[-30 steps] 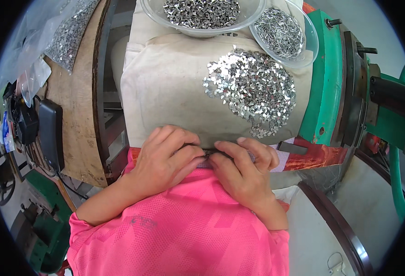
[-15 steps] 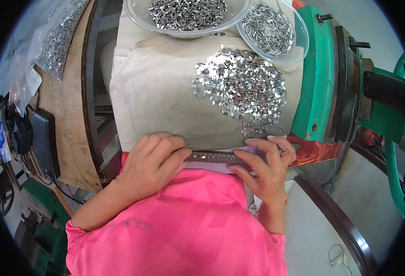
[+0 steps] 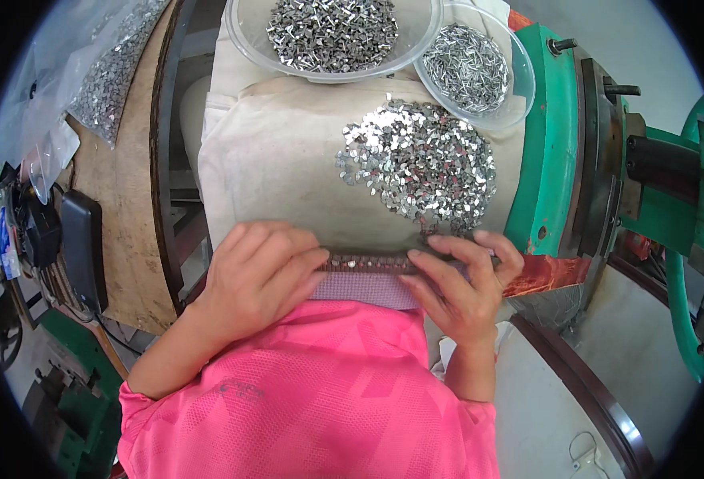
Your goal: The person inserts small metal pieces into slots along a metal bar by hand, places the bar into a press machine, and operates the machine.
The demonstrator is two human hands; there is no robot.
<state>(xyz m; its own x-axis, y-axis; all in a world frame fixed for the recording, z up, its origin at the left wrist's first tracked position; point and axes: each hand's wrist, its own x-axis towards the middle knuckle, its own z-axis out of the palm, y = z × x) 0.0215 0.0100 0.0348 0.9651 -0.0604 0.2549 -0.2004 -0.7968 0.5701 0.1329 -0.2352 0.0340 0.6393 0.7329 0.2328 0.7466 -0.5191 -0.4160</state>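
**While Two Hands Hold One Dark Strip, Two Tubs Stand Beyond**

One dark strip, set with a row of small bright bits too blurred to count, lies crosswise at the near edge of one beige cloth, above a pale checked fabric. The left hand closes its fingers on the strip's left end; the right hand pinches the right part between thumb and forefinger.

Beyond them lies one heap of shiny metal chips, too many to count. Two clear tubs stand behind it: a larger tub of short metal pieces and a smaller tub of slim pins.

One printed mark shows dark on the pink shirt, its lettering blurred.
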